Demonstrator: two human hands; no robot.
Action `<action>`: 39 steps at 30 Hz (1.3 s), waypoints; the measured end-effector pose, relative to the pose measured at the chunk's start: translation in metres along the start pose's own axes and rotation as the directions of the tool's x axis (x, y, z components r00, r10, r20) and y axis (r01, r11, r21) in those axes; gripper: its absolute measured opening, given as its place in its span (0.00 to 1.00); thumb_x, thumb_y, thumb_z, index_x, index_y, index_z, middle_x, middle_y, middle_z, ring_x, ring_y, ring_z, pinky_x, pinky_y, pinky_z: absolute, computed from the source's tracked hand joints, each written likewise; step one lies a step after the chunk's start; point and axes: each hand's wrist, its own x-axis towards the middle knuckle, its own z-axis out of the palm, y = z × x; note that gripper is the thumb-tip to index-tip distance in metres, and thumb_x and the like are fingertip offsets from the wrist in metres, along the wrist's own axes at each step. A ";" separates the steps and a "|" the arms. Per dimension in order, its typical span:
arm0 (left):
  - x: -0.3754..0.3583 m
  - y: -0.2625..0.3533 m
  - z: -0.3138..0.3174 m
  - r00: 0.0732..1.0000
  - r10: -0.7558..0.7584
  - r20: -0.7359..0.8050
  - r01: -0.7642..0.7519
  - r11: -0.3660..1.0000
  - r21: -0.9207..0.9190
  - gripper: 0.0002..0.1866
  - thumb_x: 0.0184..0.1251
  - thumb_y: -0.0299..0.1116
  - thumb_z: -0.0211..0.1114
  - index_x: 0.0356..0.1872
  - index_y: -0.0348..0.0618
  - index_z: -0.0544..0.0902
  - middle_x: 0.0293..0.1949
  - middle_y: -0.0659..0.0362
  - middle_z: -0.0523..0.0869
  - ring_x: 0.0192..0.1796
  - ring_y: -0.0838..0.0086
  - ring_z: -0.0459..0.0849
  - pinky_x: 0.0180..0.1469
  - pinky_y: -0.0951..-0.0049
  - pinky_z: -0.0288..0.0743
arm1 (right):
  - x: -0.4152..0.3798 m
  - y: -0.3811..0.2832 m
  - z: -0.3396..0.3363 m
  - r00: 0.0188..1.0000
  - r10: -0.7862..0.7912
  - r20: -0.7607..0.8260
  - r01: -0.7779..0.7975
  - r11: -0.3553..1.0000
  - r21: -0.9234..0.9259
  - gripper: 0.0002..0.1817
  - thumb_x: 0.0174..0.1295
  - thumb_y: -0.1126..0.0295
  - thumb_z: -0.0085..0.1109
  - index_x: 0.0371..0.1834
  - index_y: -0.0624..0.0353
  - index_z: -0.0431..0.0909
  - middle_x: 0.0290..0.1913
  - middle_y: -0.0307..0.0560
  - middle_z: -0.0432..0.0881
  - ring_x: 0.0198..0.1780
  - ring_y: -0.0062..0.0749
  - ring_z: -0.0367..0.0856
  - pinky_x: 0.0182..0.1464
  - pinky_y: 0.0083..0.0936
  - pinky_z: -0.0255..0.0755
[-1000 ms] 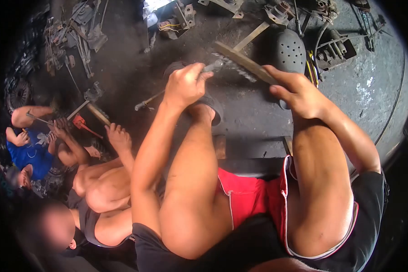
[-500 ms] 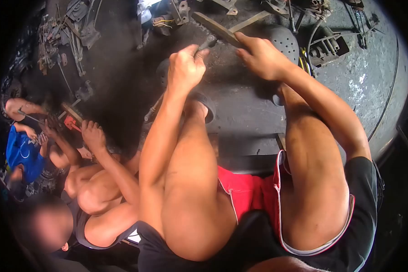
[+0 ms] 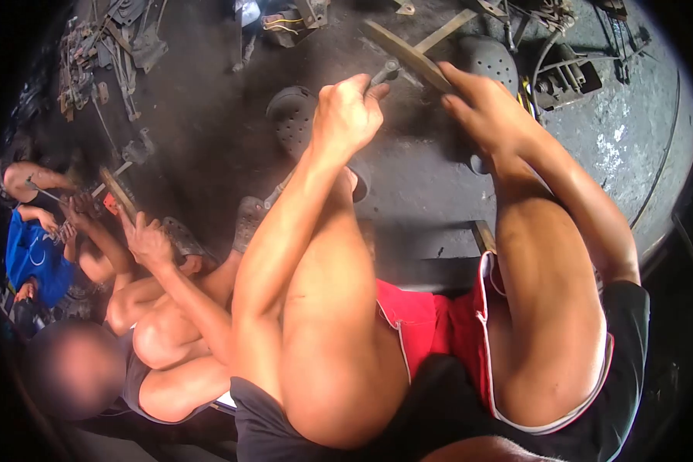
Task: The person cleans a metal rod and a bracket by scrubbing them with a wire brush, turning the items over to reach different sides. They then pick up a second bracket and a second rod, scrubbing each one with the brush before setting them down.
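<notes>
My left hand [image 3: 348, 115] is closed around a short grey metal rod with a round, eye-like end [image 3: 391, 66], which points up and to the right. Most of the rod is hidden in the fist. My right hand [image 3: 489, 112] grips the near end of a long, flat, brownish bar [image 3: 405, 54], thumb and fingers along its edges. The bar slants up and left, its middle close to the rod's round end. A thin flat strip [image 3: 446, 31] overlaps the bar from behind, forming a T shape in this view.
Grey clogs [image 3: 291, 115] are on my feet on the dark, stained floor. Metal brackets and rods [image 3: 119, 54] lie piled at upper left; a metal mechanism [image 3: 568, 77] sits at upper right. A co-worker's hand [image 3: 150, 242] holds a similar bar at left; another person wears blue [image 3: 38, 250].
Both my hands have moved right with the rod and the bar, the right hand also slightly nearer me. More of my left clog shows. The co-worker's hand has shifted slightly left and down.
</notes>
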 end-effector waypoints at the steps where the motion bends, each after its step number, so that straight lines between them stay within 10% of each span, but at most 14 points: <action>1: -0.001 0.002 -0.002 0.998 0.055 -0.016 -0.055 0.998 0.014 0.09 0.63 0.33 0.66 0.31 0.36 0.84 0.24 0.39 0.80 0.30 0.44 0.81 0.33 0.55 0.74 | 0.018 0.010 0.002 0.997 0.038 0.068 -0.041 0.999 0.037 0.21 0.67 0.67 0.52 0.59 0.68 0.71 0.44 0.69 0.81 0.50 0.64 0.79 0.52 0.45 0.71; 8: 0.010 -0.019 -0.011 0.994 -0.089 -0.061 0.088 0.996 -0.029 0.12 0.64 0.37 0.67 0.34 0.37 0.86 0.20 0.44 0.80 0.22 0.61 0.81 0.30 0.62 0.73 | -0.009 0.009 -0.003 0.997 -0.072 0.027 0.070 0.994 0.081 0.24 0.67 0.65 0.53 0.62 0.68 0.71 0.44 0.67 0.83 0.51 0.58 0.82 0.52 0.41 0.73; 10: -0.004 -0.011 0.000 0.983 0.182 -0.019 -0.180 0.981 0.072 0.12 0.64 0.37 0.67 0.35 0.37 0.87 0.19 0.45 0.80 0.22 0.65 0.81 0.30 0.64 0.73 | -0.001 -0.003 -0.007 0.989 0.129 0.070 -0.127 0.992 -0.020 0.24 0.66 0.65 0.53 0.63 0.67 0.70 0.47 0.70 0.81 0.55 0.61 0.79 0.55 0.43 0.72; 12: 0.006 0.005 -0.004 0.980 0.201 0.011 -0.201 0.979 0.037 0.12 0.64 0.37 0.67 0.35 0.37 0.87 0.20 0.44 0.80 0.22 0.63 0.82 0.29 0.63 0.73 | 0.019 0.006 -0.002 0.988 0.135 0.069 -0.131 0.989 -0.062 0.24 0.66 0.66 0.52 0.64 0.66 0.69 0.49 0.72 0.80 0.56 0.63 0.77 0.56 0.45 0.71; 14: 0.013 0.005 -0.021 0.977 -0.212 0.003 0.212 0.975 -0.061 0.09 0.62 0.33 0.66 0.32 0.35 0.85 0.25 0.38 0.81 0.32 0.43 0.84 0.32 0.55 0.75 | 0.012 0.002 0.002 0.999 0.005 0.034 -0.006 1.000 0.027 0.24 0.66 0.66 0.52 0.63 0.66 0.69 0.48 0.72 0.80 0.56 0.63 0.77 0.56 0.45 0.71; 18: -0.012 -0.003 -0.003 0.985 0.175 0.007 -0.175 0.984 -0.028 0.10 0.62 0.35 0.68 0.35 0.36 0.86 0.24 0.40 0.80 0.27 0.47 0.82 0.30 0.61 0.74 | 0.007 0.004 -0.002 0.995 0.054 0.086 -0.059 0.996 0.062 0.23 0.66 0.67 0.54 0.61 0.67 0.71 0.49 0.71 0.80 0.57 0.61 0.77 0.56 0.44 0.71; 22: 0.012 -0.004 -0.012 0.997 -0.079 -0.003 0.079 0.994 -0.070 0.10 0.63 0.34 0.67 0.33 0.36 0.86 0.20 0.44 0.79 0.21 0.63 0.79 0.29 0.65 0.72 | 0.013 0.001 -0.001 0.998 0.038 0.043 -0.041 0.997 0.068 0.22 0.65 0.69 0.55 0.61 0.67 0.72 0.49 0.72 0.79 0.57 0.62 0.77 0.56 0.44 0.71; 23: 0.011 -0.006 -0.006 0.998 -0.058 -0.007 0.058 0.997 -0.046 0.08 0.61 0.32 0.67 0.32 0.36 0.85 0.23 0.40 0.80 0.30 0.46 0.84 0.31 0.57 0.74 | 0.001 -0.005 -0.005 0.999 0.028 0.035 -0.027 0.999 -0.036 0.24 0.65 0.68 0.55 0.63 0.67 0.70 0.47 0.72 0.80 0.53 0.64 0.78 0.55 0.47 0.72; 31: -0.003 -0.021 -0.010 0.996 0.075 -0.039 -0.078 0.993 -0.093 0.09 0.61 0.34 0.69 0.33 0.37 0.85 0.25 0.41 0.82 0.30 0.44 0.82 0.32 0.58 0.74 | 0.005 0.063 -0.030 0.990 0.143 0.014 -0.131 0.940 -0.316 0.29 0.64 0.68 0.57 0.70 0.58 0.67 0.44 0.66 0.82 0.45 0.63 0.80 0.46 0.47 0.74; 35: -0.006 -0.020 -0.012 0.995 0.071 -0.066 -0.075 0.996 -0.048 0.10 0.62 0.34 0.69 0.34 0.36 0.85 0.24 0.42 0.81 0.29 0.46 0.82 0.30 0.60 0.73 | -0.018 0.040 -0.008 0.976 -0.214 0.036 0.216 0.949 -0.227 0.29 0.62 0.66 0.60 0.68 0.59 0.69 0.42 0.63 0.83 0.44 0.57 0.83 0.47 0.48 0.76; 39: -0.017 -0.017 -0.025 0.998 0.015 -0.065 -0.018 0.999 -0.041 0.13 0.61 0.35 0.70 0.36 0.33 0.85 0.24 0.41 0.82 0.28 0.49 0.85 0.31 0.61 0.75 | -0.001 0.064 -0.045 0.980 0.173 -0.103 -0.191 0.960 -0.206 0.26 0.60 0.68 0.61 0.65 0.44 0.74 0.40 0.59 0.84 0.42 0.55 0.84 0.43 0.42 0.78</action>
